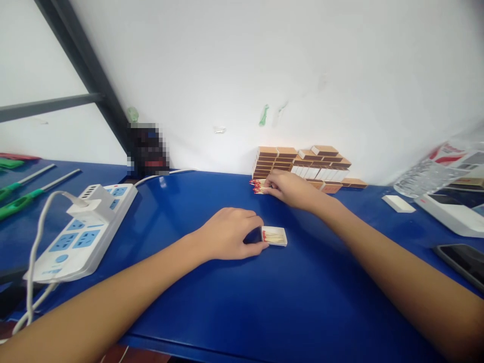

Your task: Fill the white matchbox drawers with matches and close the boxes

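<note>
On the blue table lies a small white matchbox tray [280,243], holding several red-tipped matches [273,236]. My left hand [232,234] grips the tray's left end between thumb and fingers. Farther back, a bunch of loose red-headed matches [258,185] sits in front of the stacked matchboxes [276,156]. My right hand [285,187] reaches over to that bunch, its thumb and fingers closed on some matches. How many it pinches is hidden by the fingers.
At left stand a white power strip [102,242] with a plugged-in charger and cable, and green-handled tools [30,194]. Along the right are a plastic bottle [434,164], a small white block [398,203], a white device [449,214] and a phone [463,259]. A white wall [212,65] rises behind.
</note>
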Demonstrator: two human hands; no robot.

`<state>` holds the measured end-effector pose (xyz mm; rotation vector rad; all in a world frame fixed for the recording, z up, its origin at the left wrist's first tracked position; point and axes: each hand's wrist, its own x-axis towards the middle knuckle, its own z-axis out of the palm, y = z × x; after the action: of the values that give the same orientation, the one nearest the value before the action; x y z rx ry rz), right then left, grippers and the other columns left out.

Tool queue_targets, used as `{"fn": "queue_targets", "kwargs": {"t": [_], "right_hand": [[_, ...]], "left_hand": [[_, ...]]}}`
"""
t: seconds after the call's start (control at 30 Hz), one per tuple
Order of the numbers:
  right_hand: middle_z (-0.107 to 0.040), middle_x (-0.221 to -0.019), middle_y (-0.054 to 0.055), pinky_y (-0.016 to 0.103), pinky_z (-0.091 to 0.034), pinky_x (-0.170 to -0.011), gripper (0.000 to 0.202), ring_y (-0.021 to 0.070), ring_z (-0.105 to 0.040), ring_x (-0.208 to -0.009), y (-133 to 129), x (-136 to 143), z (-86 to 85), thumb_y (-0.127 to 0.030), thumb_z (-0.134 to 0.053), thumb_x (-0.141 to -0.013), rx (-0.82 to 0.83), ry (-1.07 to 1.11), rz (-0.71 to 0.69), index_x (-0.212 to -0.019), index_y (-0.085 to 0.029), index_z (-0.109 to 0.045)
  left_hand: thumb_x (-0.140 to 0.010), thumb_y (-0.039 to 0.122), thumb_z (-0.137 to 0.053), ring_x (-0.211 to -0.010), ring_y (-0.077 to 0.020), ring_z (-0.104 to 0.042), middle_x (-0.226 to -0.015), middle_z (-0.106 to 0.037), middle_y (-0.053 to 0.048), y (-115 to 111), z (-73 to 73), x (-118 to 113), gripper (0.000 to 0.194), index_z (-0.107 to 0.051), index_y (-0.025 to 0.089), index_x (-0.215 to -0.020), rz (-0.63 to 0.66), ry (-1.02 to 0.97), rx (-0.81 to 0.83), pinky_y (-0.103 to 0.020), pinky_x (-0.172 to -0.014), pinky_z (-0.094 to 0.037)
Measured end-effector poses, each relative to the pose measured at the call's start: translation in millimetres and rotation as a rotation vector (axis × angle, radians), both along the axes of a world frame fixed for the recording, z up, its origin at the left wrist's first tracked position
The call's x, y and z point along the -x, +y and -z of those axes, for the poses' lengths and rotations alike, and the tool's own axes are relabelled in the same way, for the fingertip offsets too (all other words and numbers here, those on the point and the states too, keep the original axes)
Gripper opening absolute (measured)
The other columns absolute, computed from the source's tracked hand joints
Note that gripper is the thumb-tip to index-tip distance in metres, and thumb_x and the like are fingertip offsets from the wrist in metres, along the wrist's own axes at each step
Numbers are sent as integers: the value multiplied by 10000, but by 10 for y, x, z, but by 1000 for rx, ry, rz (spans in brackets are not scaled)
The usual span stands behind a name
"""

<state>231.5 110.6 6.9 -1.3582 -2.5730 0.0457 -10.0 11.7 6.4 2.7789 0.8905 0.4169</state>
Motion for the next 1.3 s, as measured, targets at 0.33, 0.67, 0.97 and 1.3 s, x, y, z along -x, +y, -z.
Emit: {"fn": "queue_targets", "kwargs": {"t": [0.33, 0.67, 0.97, 1.3], "right_hand": [[-650, -860, 69, 320, -381, -693, 179, 209, -580, -786, -321, -110, -147, -315, -622, -977, 77, 104, 65, -846, -193, -626], [-632, -851, 27, 307, -376, -656, 287, 162, -542, -732, -1029, -1, -248, -453, -591, -1013, 254, 249, 1, -871, -221, -682], [-637, -947, 40, 299, -417, -707, 199, 167, -577, -797, -1065, 53, -135, -391, -604, -1030, 234, 187, -44, -957, -217, -667], [-646, -981, 55, 299, -429, -691, 182, 166, -591, -791, -1083, -10, -143, -251, -552, -1042, 182, 112, -86, -902, -203, -659]], "left_hand": [[-940, 448, -677, -699, -164, -604, -829, -693, -20, 89, 6, 57, 283, -744, 184, -1014, -122, -70, -11, -296, -633, -397], [-936, 450, -684, -731, -182, -620, -807, -687, -27, 53, 16, 18, 287, -737, 172, -987, -124, -32, -51, -304, -641, -388], [-933, 430, -696, -727, -175, -616, -829, -691, -28, 30, 13, 10, 264, -731, 174, -988, -114, -22, -51, -301, -652, -414], [-942, 420, -683, -718, -168, -612, -810, -684, -17, 20, -16, 6, 248, -705, 174, -923, -90, -20, -66, -298, -629, -396]]}}
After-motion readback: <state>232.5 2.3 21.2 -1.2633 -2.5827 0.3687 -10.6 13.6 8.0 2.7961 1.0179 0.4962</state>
